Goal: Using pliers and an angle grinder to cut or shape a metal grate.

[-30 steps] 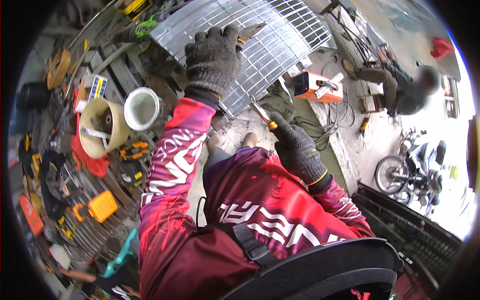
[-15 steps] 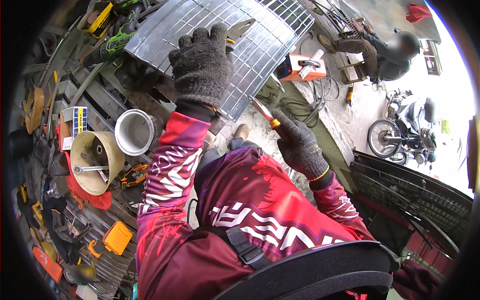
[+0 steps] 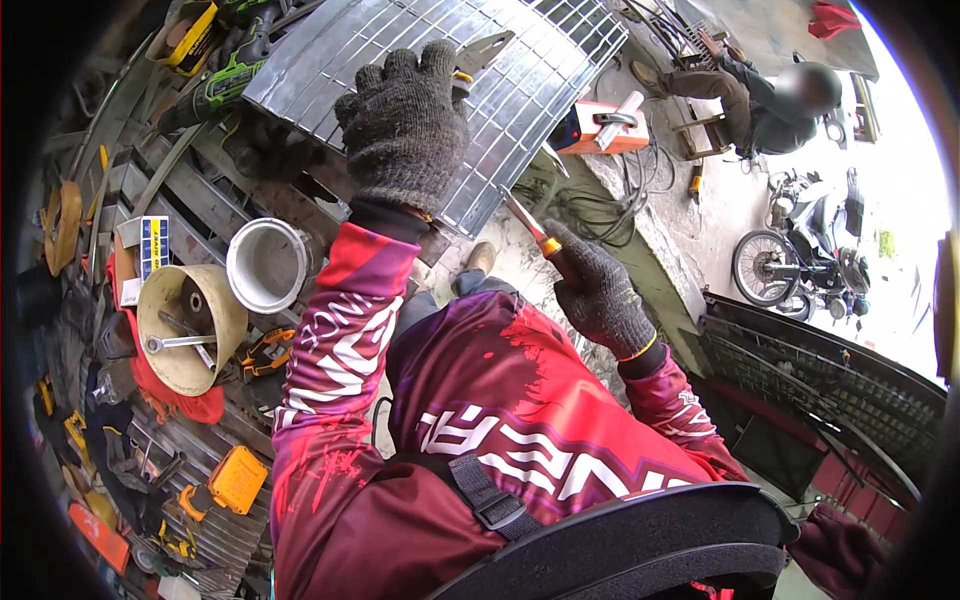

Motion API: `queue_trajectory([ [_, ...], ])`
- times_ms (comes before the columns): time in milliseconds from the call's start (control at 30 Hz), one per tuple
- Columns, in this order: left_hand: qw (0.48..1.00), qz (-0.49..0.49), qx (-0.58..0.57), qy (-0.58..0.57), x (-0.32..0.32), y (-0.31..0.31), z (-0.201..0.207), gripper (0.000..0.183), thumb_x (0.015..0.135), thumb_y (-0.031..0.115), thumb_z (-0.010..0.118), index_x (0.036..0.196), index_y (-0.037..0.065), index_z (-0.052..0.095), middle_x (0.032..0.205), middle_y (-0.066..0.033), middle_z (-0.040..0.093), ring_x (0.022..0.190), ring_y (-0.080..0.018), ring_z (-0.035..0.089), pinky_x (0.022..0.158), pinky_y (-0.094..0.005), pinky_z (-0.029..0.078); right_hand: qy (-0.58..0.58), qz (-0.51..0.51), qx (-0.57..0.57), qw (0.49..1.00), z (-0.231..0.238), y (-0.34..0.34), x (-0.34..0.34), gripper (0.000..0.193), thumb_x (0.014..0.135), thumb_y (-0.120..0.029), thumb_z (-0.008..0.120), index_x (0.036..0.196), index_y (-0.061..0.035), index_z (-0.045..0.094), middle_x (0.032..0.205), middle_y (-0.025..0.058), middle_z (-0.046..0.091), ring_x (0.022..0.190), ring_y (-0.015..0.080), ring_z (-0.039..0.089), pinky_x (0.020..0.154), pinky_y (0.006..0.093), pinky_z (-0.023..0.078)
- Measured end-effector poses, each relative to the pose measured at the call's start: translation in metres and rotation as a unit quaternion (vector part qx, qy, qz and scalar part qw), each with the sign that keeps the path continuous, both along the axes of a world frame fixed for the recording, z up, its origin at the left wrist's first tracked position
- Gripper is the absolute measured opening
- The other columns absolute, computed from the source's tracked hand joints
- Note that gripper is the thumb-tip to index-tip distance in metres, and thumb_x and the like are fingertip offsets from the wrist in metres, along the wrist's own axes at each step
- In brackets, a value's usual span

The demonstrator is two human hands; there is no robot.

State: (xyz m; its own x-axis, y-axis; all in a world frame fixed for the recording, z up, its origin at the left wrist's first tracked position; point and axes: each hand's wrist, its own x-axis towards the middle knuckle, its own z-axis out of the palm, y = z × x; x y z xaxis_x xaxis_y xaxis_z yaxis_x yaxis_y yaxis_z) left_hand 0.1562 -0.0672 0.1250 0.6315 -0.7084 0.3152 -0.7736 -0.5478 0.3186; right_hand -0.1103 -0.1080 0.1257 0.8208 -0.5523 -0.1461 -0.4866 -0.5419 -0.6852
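Note:
A metal box with a wire grid and sheet-metal panel point(image 3: 318, 62) lies in front of me. My left hand point(image 3: 405, 130), in a dark grey knit glove, is closed over it around a pair of pliers point(image 3: 486, 52); their jaws point to the right above the grid, and their handles are mostly hidden by the glove. Lower right, my right hand point(image 3: 605, 295), gloved alike, grips a screwdriver point(image 3: 548, 245) with an orange-and-dark handle. Its blade points up and left, the tip at the box's near right corner.
On the left bench stand a cream tub point(image 3: 165, 352) holding a wrench point(image 3: 180, 341), a white pot point(image 3: 268, 264), a green drill point(image 3: 228, 85) and a yellow tape measure point(image 3: 238, 478). An orange-and-grey machine point(image 3: 605, 130) and cables lie beyond. A seated person point(image 3: 775, 105) and a motorcycle point(image 3: 795, 255) are at right.

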Motion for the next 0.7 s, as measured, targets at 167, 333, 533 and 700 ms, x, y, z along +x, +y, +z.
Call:
queue_trajectory([
  [167, 0.998, -0.006, -0.039, -0.05, 0.0, 0.001, -0.004, 0.036, 0.079, 0.025, 0.069, 0.111, 0.013, 0.058, 0.096, -0.0099, 0.059, 0.092, -0.0308, 0.059, 0.075, -0.0494, 0.047, 0.003, -0.001, -0.009, 1.0, -0.005, -0.001, -0.001, 0.062, 0.078, 0.007, 0.06, 0.138, -0.005, 0.055, 0.107, 0.0219, 0.067, 0.101, 0.0354, 0.067, 0.088, 0.038, 0.051],
  [333, 0.998, -0.006, -0.036, -0.059, 0.0, 0.002, -0.004, 0.035, 0.081, 0.027, 0.069, 0.112, 0.013, 0.058, 0.095, -0.0101, 0.059, 0.092, -0.0307, 0.06, 0.075, -0.0493, 0.048, 0.038, 0.005, -0.044, 0.998, -0.003, 0.0, 0.003, 0.065, 0.073, 0.007, 0.056, 0.137, -0.0044, 0.053, 0.113, 0.0231, 0.062, 0.111, 0.0402, 0.059, 0.097, 0.0422, 0.048],
  [533, 0.999, -0.017, -0.009, -0.036, 0.007, 0.001, -0.01, 0.042, 0.083, 0.029, 0.069, 0.122, 0.02, 0.056, 0.109, -0.0087, 0.062, 0.104, -0.0354, 0.061, 0.081, -0.0545, 0.05, 0.14, -0.004, -0.006, 0.99, -0.003, -0.006, 0.003, 0.051, 0.069, 0.004, 0.054, 0.119, -0.0013, 0.057, 0.098, 0.0224, 0.058, 0.103, 0.0426, 0.057, 0.088, 0.046, 0.048],
  [700, 1.0, -0.01, 0.011, -0.026, 0.007, 0.002, -0.007, 0.043, 0.083, 0.029, 0.07, 0.123, 0.021, 0.056, 0.11, -0.0083, 0.062, 0.105, -0.0347, 0.061, 0.082, -0.0544, 0.05, 0.174, -0.003, 0.044, 0.984, -0.004, -0.008, 0.006, 0.037, 0.073, 0.002, 0.054, 0.109, -0.0022, 0.055, 0.088, 0.0207, 0.06, 0.088, 0.0418, 0.06, 0.076, 0.0467, 0.047],
])
